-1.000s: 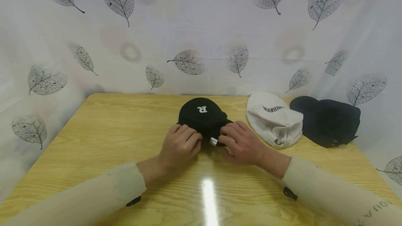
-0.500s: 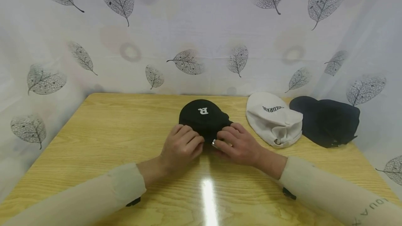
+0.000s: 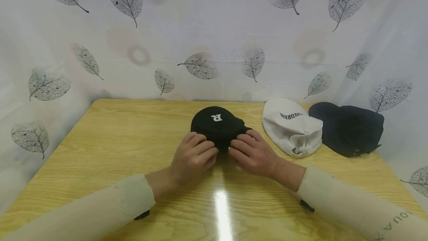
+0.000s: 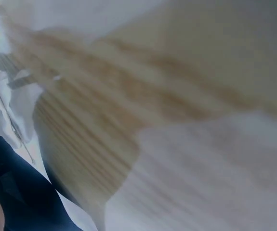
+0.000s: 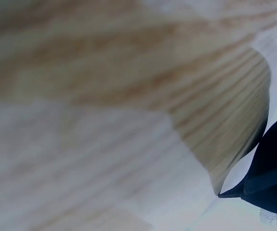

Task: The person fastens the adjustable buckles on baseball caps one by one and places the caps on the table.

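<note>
A black cap with a white letter R sits on the table in the middle of the head view. My left hand grips its near left edge with curled fingers. On the near right edge my right hand holds on the same way. Only a sliver of a silver buckle shows by the right fingertips; the cap's near rim is mostly hidden behind both hands. Dark cap fabric shows at the lower left of the left wrist view. The right wrist view has the cap's dark fabric at its right edge.
To the right lies a white cap lettered COLORADO. Beside it, at the table's right edge, is a dark navy cap. The wooden table backs onto a leaf-patterned curtain.
My right hand has shifted slightly left along the cap's near edge and now covers most of the silver buckle. The cap has moved a little toward me; my left hand has barely moved.
</note>
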`<state>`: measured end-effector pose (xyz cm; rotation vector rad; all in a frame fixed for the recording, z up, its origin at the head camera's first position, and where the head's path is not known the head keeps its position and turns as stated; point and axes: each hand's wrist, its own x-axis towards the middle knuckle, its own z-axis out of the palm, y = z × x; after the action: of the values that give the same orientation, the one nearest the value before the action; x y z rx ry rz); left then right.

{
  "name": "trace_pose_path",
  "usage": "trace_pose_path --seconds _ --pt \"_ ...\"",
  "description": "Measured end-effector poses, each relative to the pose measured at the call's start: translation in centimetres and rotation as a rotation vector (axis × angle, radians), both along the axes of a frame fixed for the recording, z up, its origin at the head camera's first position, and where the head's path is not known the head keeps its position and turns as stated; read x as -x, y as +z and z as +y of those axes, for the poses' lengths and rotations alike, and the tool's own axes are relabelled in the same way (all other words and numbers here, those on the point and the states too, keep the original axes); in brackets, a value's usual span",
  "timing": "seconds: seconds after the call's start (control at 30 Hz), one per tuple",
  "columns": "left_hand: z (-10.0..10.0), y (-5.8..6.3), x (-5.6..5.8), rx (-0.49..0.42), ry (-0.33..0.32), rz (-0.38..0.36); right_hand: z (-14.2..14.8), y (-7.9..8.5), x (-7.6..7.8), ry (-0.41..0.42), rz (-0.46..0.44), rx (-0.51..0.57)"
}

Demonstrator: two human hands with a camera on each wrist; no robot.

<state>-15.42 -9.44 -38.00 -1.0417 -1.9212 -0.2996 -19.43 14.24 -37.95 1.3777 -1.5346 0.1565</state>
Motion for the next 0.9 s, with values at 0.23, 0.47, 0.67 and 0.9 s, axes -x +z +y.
trace_pose_path --seconds 0.23,0.47,0.67,0.9 --pt "-0.3 0.5 0.8 0.000 0.007 0.000 0.0 0.8 0.9 0.026 0.033 0.033" --pt "-0.3 0.8 1.4 -0.018 -0.001 0.023 -0.3 1.4 1.3 0.026 0.063 0.053" --pt "-0.3 -0.2 0.6 -0.059 -0.038 0.050 -0.6 0.8 0.1 0.020 0.057 0.052" --pt "0.0 -0.7 0.2 -0.059 -0.036 0.029 -0.4 0.5 -0.6 0.010 0.049 0.057"
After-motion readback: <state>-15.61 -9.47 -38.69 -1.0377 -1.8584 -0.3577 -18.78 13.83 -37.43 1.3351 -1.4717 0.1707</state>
